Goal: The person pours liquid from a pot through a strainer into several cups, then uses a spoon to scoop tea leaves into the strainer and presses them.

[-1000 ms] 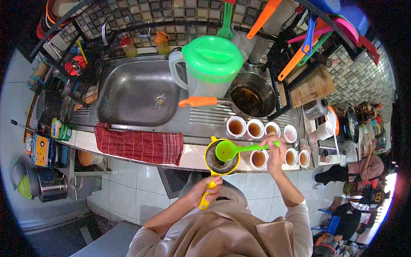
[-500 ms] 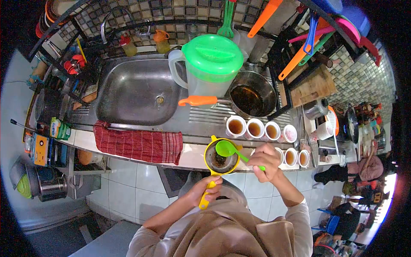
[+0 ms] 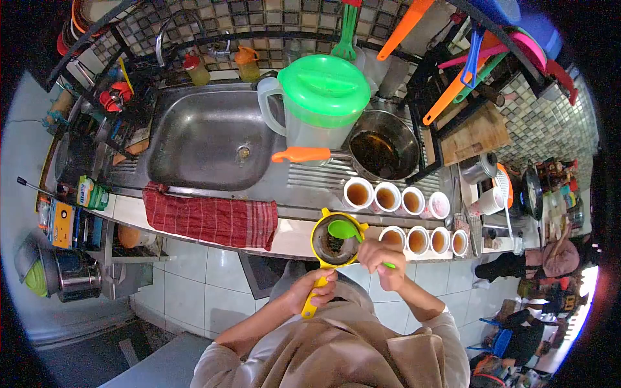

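My left hand is closed around the yellow handle of a strainer, which is held over the counter's front edge. Dark wet bits, like tea leaves, lie in its mesh. Fingers of my right hand wrap the handle of a green ladle, whose bowl is inside the strainer. Whatever is beneath the strainer is hidden. To the right, two rows of white cups stand on the counter, most with brown liquid. The far row's rightmost cup looks paler inside.
Behind the cups sits a steel saucepan with dark liquid and an orange handle. Next to it is a clear pitcher with a green lid. A sink and a red cloth are on the left. Other people are at far right.
My right hand has moved slightly left and down, uncovering the near row of cups. The ladle's bowl stays inside the strainer, its handle tilted more steeply. My left hand has barely moved.
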Demonstrator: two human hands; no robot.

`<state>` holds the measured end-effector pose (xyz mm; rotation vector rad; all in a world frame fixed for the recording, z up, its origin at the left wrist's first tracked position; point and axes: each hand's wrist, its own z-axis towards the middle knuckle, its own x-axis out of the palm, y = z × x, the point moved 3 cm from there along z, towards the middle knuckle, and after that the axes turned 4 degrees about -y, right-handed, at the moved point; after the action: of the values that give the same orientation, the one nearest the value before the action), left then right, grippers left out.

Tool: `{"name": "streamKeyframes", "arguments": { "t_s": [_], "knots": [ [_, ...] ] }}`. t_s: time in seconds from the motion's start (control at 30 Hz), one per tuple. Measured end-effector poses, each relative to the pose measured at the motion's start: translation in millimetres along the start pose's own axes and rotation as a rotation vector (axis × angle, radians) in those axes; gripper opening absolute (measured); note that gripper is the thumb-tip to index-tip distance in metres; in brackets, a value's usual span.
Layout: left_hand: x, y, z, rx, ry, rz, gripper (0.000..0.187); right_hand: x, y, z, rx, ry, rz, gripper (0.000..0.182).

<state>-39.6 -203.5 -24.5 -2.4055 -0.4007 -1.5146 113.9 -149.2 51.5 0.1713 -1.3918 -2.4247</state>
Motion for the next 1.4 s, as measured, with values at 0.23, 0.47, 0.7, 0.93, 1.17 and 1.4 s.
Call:
{"name": "streamKeyframes", "arguments": {
  "t_s": [0.23,0.47,0.7,0.93,1.17,1.4],
  "knots": [
    [-0.5,2.1,0.6,0.006,-0.007,0.003,0.024,11.6,6.6,16.4,-0.131,-0.126,0.077,0.052],
    [3.8,1.6,-1.5,0.012,-0.036,0.015,0.024,12.1,13.4,39.3,0.015,-0.168,0.154,0.053],
    [1.4,3.2,-2.6,0.004,-0.028,-0.003,0.024,-0.6,-19.5,36.3,0.323,0.229,0.147,0.040],
    [0.9,3.0,-2.1,-0.001,-0.027,-0.010,0.024,18.2,-28.0,51.1,0.235,0.271,-0.043,0.044],
    [3.6,1.4,-1.7,-0.015,-0.007,-0.010,0.026,32.1,-32.3,59.0,0.423,0.212,0.033,0.041],
    [1.0,-0.9,-2.3,-0.040,-0.009,0.020,0.027,39.6,-37.6,42.8,0.457,-0.085,-0.025,0.032]
  ]
}}
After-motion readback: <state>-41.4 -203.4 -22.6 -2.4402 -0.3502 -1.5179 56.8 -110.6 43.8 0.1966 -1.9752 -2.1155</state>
